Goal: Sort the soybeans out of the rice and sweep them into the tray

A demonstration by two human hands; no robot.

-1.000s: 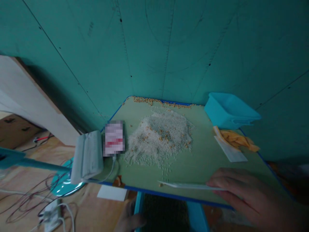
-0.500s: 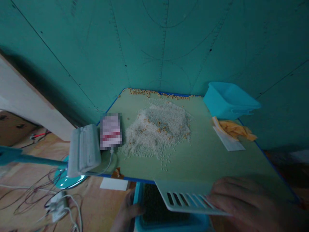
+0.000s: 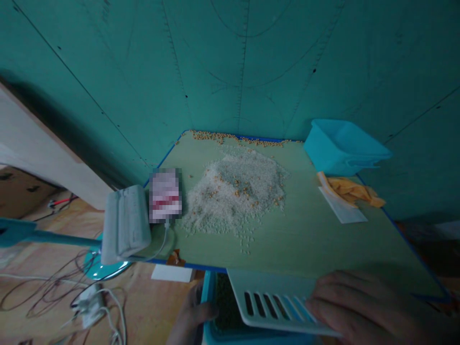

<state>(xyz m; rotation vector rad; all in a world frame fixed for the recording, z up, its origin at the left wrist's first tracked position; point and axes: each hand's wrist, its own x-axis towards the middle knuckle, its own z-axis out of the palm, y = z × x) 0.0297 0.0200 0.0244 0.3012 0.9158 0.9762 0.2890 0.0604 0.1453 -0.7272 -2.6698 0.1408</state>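
Note:
My right hand (image 3: pixel 362 306) grips a white slotted plastic scoop (image 3: pixel 273 299), tilted over the front edge of the green table (image 3: pixel 316 239). Below that edge my left hand (image 3: pixel 189 318) holds the rim of a blue tub (image 3: pixel 215 330) with dark contents. A heap of white rice mixed with yellow grains (image 3: pixel 235 191) lies in the middle of the table, apart from both hands. More yellow grains (image 3: pixel 233 138) line the back edge.
A blue bin (image 3: pixel 341 146) stands at the back right, with orange scraps on white paper (image 3: pixel 347 196) before it. A phone (image 3: pixel 165 194) on a cable and a grey clamp (image 3: pixel 125 223) sit at the left edge. Cables (image 3: pixel 86 302) lie on the floor.
The scoop was lying flat on the table edge; my right hand has lifted and tilted it over the tub, showing its slots. My left hand stays on the tub.

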